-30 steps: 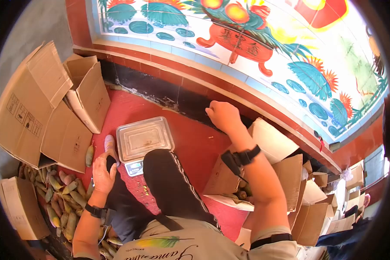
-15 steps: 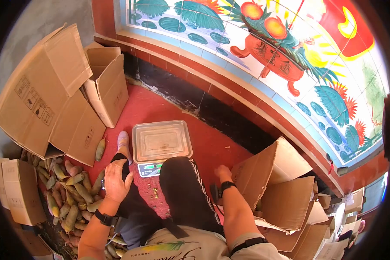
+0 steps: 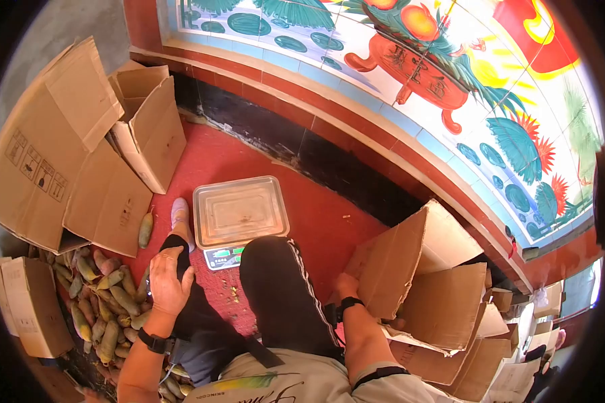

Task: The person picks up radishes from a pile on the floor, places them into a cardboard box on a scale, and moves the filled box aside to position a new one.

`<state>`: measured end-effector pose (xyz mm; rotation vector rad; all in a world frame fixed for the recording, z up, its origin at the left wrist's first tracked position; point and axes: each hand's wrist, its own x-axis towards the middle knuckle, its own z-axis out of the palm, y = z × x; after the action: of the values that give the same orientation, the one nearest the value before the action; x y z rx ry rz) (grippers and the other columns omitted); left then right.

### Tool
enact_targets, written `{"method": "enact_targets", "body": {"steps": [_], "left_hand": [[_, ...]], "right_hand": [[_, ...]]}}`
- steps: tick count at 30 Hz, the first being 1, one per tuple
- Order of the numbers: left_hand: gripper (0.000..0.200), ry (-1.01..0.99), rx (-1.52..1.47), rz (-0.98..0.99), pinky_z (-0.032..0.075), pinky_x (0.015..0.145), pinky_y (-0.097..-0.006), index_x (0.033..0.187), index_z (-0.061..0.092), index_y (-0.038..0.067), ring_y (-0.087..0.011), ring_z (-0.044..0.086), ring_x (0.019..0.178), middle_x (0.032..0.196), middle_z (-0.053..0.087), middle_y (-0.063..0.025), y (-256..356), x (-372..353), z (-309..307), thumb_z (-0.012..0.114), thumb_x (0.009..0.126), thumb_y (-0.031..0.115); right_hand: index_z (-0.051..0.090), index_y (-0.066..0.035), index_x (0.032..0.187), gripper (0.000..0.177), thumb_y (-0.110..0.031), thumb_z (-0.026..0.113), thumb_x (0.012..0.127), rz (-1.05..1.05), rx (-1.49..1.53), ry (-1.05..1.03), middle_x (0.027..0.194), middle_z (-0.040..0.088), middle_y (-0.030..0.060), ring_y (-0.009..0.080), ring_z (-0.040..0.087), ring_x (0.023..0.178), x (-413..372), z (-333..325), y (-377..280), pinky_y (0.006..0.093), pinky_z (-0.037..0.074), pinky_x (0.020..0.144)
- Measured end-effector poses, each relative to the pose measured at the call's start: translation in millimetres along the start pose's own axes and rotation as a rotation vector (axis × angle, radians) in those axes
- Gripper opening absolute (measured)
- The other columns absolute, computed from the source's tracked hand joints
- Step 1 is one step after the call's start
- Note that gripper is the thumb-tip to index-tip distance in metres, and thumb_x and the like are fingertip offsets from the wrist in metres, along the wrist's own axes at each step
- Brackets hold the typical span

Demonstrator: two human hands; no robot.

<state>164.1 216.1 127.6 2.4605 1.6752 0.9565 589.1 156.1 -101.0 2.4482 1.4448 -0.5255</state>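
My left hand (image 3: 170,279) rests on my left knee, fingers stretched out, thumb apart, holding nothing. My right hand (image 3: 346,285) is low beside my right leg, against the near side of an open cardboard box (image 3: 390,272); its fingers are mostly hidden, so their grip cannot be made out. Between my feet and the wall stands a digital scale (image 3: 223,258) with a clear rectangular plastic tray (image 3: 240,211) on top, apparently with nothing in it. Left of my left leg lies a heap of long green and reddish root vegetables (image 3: 107,316).
Large open cartons (image 3: 107,201) stand at the left, one more (image 3: 151,127) behind them. A smaller box (image 3: 33,305) borders the heap. One loose root (image 3: 146,230) lies on the red floor (image 3: 316,208). A painted tile wall (image 3: 356,87) runs along the back. More cartons crowd the right.
My view has shifted slightly, so the scene sits further left. My right hand has come closer to the right-hand carton. My left hand stays on the knee.
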Motion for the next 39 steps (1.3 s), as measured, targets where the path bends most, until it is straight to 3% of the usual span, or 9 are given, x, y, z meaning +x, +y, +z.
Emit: {"method": "enact_targets", "body": {"steps": [3, 13, 17, 20, 25, 31, 33, 37, 39], "left_hand": [[0.038, -0.011, 0.004, -0.013, 0.037, 0.087, -0.0432, 0.106, 0.052, -0.001, -0.0353, 0.052, 0.095, 0.1, 0.057, -0.0187, 0.5, 1.2, 0.5, 0.061, 0.077, 0.021], [0.037, -0.031, 0.036, 0.014, 0.037, 0.086, -0.0429, 0.106, 0.052, 0.0, -0.0357, 0.052, 0.095, 0.1, 0.056, -0.0195, 3.6, 6.2, 3.1, 0.061, 0.074, 0.016], [0.036, -0.013, 0.047, 0.031, 0.038, 0.086, -0.0426, 0.106, 0.052, 0.0, -0.0356, 0.052, 0.095, 0.099, 0.056, -0.0192, -0.5, 2.4, 4.4, 0.061, 0.074, 0.016], [0.035, -0.013, 0.049, 0.024, 0.038, 0.085, -0.0425, 0.105, 0.052, -0.001, -0.0352, 0.052, 0.095, 0.099, 0.056, -0.0188, -0.9, 1.5, 3.3, 0.06, 0.076, 0.018], [0.034, -0.012, 0.062, 0.017, 0.038, 0.085, -0.0422, 0.104, 0.052, -0.001, -0.035, 0.052, 0.094, 0.098, 0.057, -0.0183, 1.2, -0.4, 1.5, 0.059, 0.077, 0.019], [0.036, -0.016, 0.087, -0.007, 0.038, 0.086, -0.0429, 0.104, 0.053, 0.0, -0.0347, 0.052, 0.094, 0.098, 0.057, -0.0176, 2.2, -2.3, -1.1, 0.062, 0.073, 0.017], [0.038, -0.011, 0.093, -0.013, 0.037, 0.086, -0.0435, 0.103, 0.053, 0.001, -0.0346, 0.053, 0.095, 0.098, 0.057, -0.0173, 0.3, -3.3, 2.3, 0.064, 0.07, 0.016], [0.042, -0.005, 0.081, -0.035, 0.038, 0.087, -0.0437, 0.104, 0.053, 0.002, -0.0339, 0.052, 0.096, 0.098, 0.058, -0.0166, 2.5, -1.2, 0.3, 0.068, 0.068, 0.018], [0.042, 0.003, 0.064, -0.023, 0.038, 0.086, -0.0435, 0.103, 0.053, 0.003, -0.0334, 0.053, 0.097, 0.098, 0.058, -0.0161, -0.8, -3.8, 2.7, 0.068, 0.069, 0.021]], "right_hand": [[0.067, -0.006, 0.091, 0.027, -0.024, 0.051, 0.079, 0.029, 0.068, -0.062, 0.096, 0.063, 0.0187, 0.0355, 0.061, 0.091, 3.8, -5.6, 9.9, 0.0424, 0.049, 0.078], [0.066, 0.0, 0.088, 0.021, -0.013, 0.053, 0.078, 0.112, 0.296, 0.045, 0.092, 0.062, 0.0234, 0.0381, 0.061, 0.088, -3.8, -42.5, 40.0, 0.0443, 0.05, 0.075], [0.067, 0.0, 0.083, 0.023, -0.017, 0.052, 0.078, 0.062, 0.177, 0.14, 0.088, 0.062, 0.0233, 0.0374, 0.061, 0.086, 40.9, 8.9, 106.5, 0.0431, 0.05, 0.074], [0.067, 0.001, 0.079, 0.025, -0.02, 0.052, 0.078, 0.043, 0.083, 0.145, 0.086, 0.062, 0.023, 0.0371, 0.061, 0.085, 37.2, -7.5, 128.9, 0.0424, 0.05, 0.073], [0.067, 0.001, 0.078, 0.025, -0.019, 0.052, 0.078, -0.009, -0.053, 0.12, 0.086, 0.062, 0.0227, 0.0376, 0.061, 0.082, 25.2, -36.4, 144.1, 0.042, 0.05, 0.071], [0.068, -0.001, 0.081, 0.025, -0.019, 0.051, 0.079, 0.033, -0.074, 0.066, 0.089, 0.063, 0.0226, 0.0359, 0.062, 0.085, 35.1, -1.2, 144.6, 0.0426, 0.05, 0.072], [0.067, -0.003, 0.08, 0.021, -0.01, 0.047, 0.08, 0.003, -0.067, 0.161, 0.081, 0.064, 0.0216, 0.0336, 0.065, 0.074, 28.7, -7.1, 139.5, 0.044, 0.052, 0.063], [0.066, -0.002, 0.092, 0.025, -0.015, 0.047, 0.083, 0.059, 0.045, -0.1, 0.09, 0.064, 0.0206, 0.0356, 0.063, 0.084, 42.5, -12.8, 135.3, 0.0443, 0.051, 0.068], [0.069, -0.01, 0.09, 0.027, -0.025, 0.051, 0.078, 0.057, -0.102, 0.005, 0.095, 0.064, 0.0155, 0.0344, 0.06, 0.093, 40.6, -10.0, 129.0, 0.0406, 0.049, 0.079]]}}
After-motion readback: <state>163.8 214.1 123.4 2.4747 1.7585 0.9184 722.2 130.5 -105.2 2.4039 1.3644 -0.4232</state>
